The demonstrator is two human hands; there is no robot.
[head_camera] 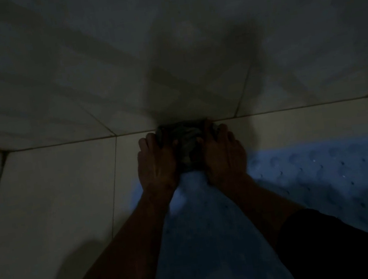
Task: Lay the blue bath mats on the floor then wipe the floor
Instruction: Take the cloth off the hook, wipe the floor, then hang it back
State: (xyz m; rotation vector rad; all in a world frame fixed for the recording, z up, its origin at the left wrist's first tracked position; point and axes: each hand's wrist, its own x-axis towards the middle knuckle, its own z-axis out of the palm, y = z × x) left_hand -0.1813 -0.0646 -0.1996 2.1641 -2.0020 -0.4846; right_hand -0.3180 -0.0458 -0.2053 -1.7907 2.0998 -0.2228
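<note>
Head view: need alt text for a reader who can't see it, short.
In dim light, a person's left hand and right hand press a dark cloth onto the pale tiled floor where it meets the wall. A blue bath mat with round bumps lies flat under and right of the forearms.

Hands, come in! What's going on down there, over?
Left hand and right hand both pressing a dark cloth at the wall edge. Blue bath mat laid on floor. Nothing blocking.
</note>
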